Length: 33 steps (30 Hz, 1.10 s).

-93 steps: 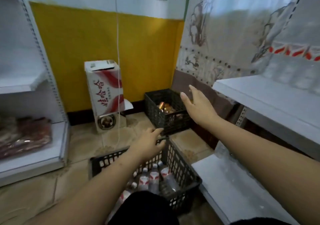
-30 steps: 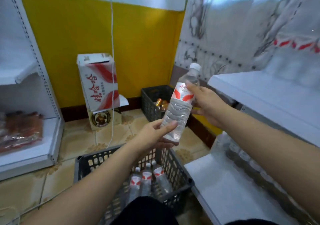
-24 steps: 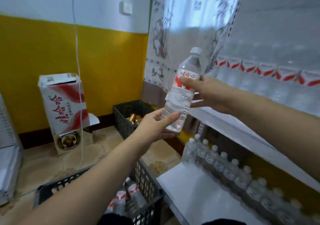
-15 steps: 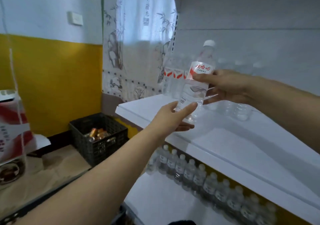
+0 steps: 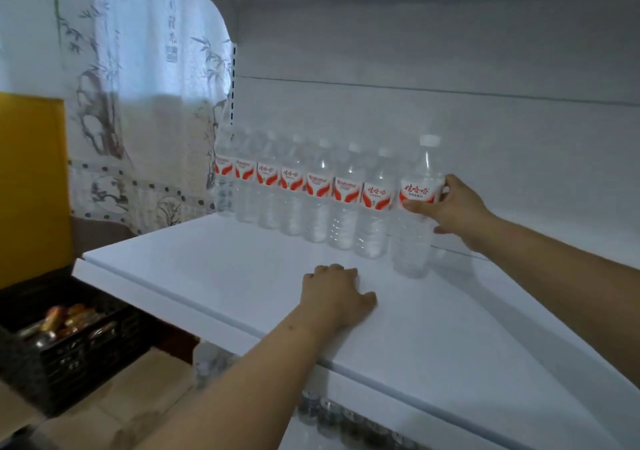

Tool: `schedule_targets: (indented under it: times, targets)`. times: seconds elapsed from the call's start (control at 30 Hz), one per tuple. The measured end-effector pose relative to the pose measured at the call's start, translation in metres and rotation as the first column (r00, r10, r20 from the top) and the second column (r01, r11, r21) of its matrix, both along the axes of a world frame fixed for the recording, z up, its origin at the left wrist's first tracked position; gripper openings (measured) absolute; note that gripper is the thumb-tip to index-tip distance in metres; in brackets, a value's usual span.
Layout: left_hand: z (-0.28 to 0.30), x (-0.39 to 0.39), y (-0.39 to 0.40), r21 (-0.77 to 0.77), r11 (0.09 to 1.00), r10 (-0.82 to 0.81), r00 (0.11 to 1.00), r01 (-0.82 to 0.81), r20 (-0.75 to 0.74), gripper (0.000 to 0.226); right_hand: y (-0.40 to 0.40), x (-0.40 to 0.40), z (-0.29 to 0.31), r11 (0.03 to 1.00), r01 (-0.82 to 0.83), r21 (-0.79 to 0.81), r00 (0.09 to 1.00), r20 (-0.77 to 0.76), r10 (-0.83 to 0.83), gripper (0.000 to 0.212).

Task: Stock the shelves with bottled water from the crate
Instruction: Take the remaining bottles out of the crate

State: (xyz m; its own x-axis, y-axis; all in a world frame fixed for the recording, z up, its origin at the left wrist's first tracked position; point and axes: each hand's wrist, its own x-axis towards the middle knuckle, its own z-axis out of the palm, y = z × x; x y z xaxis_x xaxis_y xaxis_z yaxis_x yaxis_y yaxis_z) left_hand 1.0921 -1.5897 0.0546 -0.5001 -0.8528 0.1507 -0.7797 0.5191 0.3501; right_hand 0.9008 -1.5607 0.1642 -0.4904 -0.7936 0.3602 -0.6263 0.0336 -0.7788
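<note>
The right hand [image 5: 450, 207] covers the right side of the end bottle's [image 5: 417, 207] label, and its fingertips go out of sight behind the bottle. The leftmost bottles in the row [image 5: 298, 189] blur into the curtain [image 5: 138, 103]; their caps are hard to make out. Below the shelf [image 5: 242, 276], a lower row of bottles [image 5: 346, 422] shows only blurred caps. The black crate [image 5: 69, 352] is cut by the left edge, its contents too blurred to identify. Both forearms run off the picture's edges.
</note>
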Motion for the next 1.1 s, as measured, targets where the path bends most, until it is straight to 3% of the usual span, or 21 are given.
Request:
schedule_targets:
  times: [0.07,0.27,0.43,0.67,0.73,0.8,0.9,1.0,1.1]
  targets:
    - [-0.010,0.000,-0.002,-0.115,0.993,0.012,1.000,-0.012,0.005,0.053,-0.010,-0.012,-0.007,0.997,0.028,-0.068,0.999,0.028,-0.026,0.061]
    - [-0.014,-0.004,-0.004,-0.141,0.990,0.024,0.999,-0.027,-0.026,0.052,-0.043,-0.024,-0.038,0.988,0.056,-0.144,0.997,0.067,-0.047,0.071]
    - [-0.015,-0.006,-0.006,-0.146,0.989,0.033,0.999,-0.038,-0.041,0.048,-0.057,-0.022,-0.055,0.988,0.115,-0.103,0.985,-0.114,-0.126,0.062]
    - [-0.004,-0.002,0.002,-0.068,0.998,0.020,0.999,-0.018,0.028,0.054,-0.040,-0.008,-0.053,0.977,0.186,0.101,0.974,-0.149,-0.170,0.056]
    - [0.004,0.002,0.003,0.013,1.000,-0.018,0.996,0.017,0.085,0.058,-0.031,0.006,-0.046,0.951,0.291,0.103,0.939,-0.223,-0.262,0.047]
    - [0.012,0.009,0.005,0.096,0.995,-0.013,0.999,0.008,0.053,0.061,-0.021,0.028,-0.034,0.929,0.370,0.023,0.870,-0.360,-0.337,0.038]
    - [0.021,0.026,0.012,0.037,0.998,0.044,0.997,-0.042,-0.067,0.062,-0.011,0.067,-0.020,0.968,0.237,-0.077,0.843,-0.479,-0.245,0.037]
    - [0.026,0.059,0.025,-0.087,0.987,0.118,0.973,-0.137,-0.198,0.058,-0.008,0.116,-0.015,0.998,-0.013,-0.062,0.911,-0.412,-0.014,0.050]
    - [0.024,0.108,0.037,-0.190,0.949,0.182,0.932,-0.250,-0.314,0.056,-0.008,0.176,-0.020,0.981,-0.190,-0.029,0.916,-0.366,0.166,0.061]
